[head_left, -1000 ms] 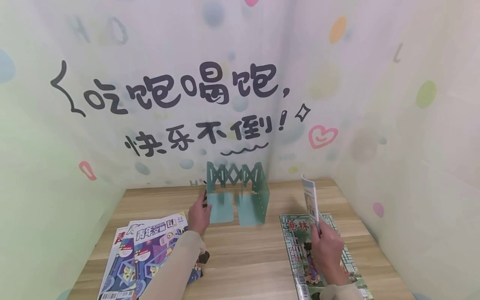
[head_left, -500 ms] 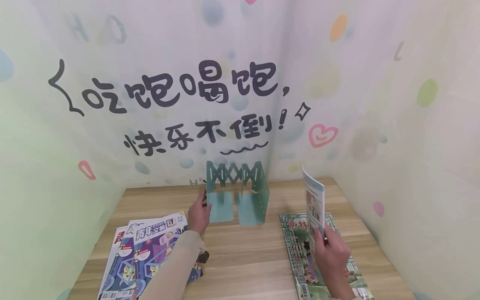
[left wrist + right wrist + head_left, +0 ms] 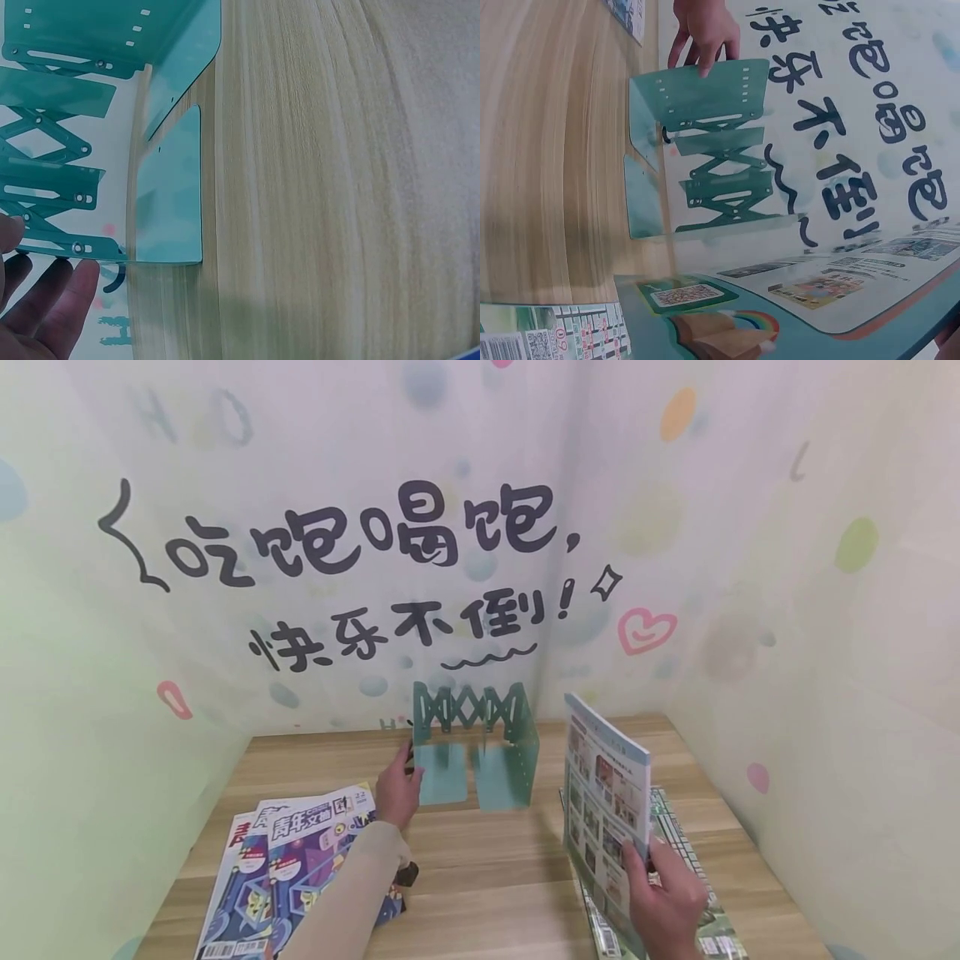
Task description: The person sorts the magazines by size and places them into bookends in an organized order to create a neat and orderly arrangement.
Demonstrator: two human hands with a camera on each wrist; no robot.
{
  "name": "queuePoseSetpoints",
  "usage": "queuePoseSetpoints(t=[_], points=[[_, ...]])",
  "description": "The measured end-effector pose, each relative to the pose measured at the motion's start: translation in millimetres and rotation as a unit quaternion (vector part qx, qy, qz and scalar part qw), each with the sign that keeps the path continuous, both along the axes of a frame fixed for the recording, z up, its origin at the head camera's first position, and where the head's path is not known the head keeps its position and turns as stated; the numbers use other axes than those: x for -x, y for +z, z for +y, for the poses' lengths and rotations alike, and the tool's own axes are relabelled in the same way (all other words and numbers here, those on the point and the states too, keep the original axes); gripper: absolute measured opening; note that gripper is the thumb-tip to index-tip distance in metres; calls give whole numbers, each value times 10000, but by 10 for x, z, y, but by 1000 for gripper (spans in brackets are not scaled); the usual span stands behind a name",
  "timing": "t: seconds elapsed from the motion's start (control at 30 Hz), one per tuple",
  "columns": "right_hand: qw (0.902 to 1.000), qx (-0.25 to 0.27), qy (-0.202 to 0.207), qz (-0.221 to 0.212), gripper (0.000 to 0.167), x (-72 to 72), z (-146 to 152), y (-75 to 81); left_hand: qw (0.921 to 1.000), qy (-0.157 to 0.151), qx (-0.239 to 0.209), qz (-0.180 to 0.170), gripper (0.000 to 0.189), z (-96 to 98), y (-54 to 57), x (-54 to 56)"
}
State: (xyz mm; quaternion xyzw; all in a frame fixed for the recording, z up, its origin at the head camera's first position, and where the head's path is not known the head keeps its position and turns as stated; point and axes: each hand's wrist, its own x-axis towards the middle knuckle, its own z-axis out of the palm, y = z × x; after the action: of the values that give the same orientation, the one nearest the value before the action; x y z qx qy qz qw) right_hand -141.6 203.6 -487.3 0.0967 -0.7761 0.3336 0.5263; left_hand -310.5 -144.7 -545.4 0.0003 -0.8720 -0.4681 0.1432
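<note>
The magazine is held upright near the right edge of the tabletop, in front of a lower magazine lying there; whether its bottom touches that one cannot be told. It looks light and thin, with glossy, slightly slippery covers that would bend if held by a corner; the long edge, around mid-height, seems the best hold. The rack, standing by the far edge around the middle, looks like thin, stiff sheet, likely to slide or stretch if pulled, so its side panel is a sensible place to steady it.

The right grip is clamped on the magazine's right edge, thumb in front, parted only by its thickness. The left grip pinches the rack's left panel, thumb inside, fingers outside.
</note>
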Motion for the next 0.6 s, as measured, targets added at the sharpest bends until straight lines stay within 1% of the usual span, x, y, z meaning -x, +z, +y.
queuePoseSetpoints(t=[0.13,0.27,0.33,0.5,0.6], points=[[10000,-21,46,35,24,-78,-60,34,10000,-26,-21,-67,57,12,10,-8],[9991,83,386,180,24,-144,-122,99,9999,-49,-35,-87,57,11,32,-19],[9988,114,454,130,22,-169,-155,117,10000,-42,-52,-54,56,9,34,-20],[9977,-1,648,204,19,-137,-194,103,10000,-36,-51,-19,56,4,11,-16],[9952,-27,875,447,19,-59,-215,74,10000,-39,-31,-35,57,-4,-5,-5]])
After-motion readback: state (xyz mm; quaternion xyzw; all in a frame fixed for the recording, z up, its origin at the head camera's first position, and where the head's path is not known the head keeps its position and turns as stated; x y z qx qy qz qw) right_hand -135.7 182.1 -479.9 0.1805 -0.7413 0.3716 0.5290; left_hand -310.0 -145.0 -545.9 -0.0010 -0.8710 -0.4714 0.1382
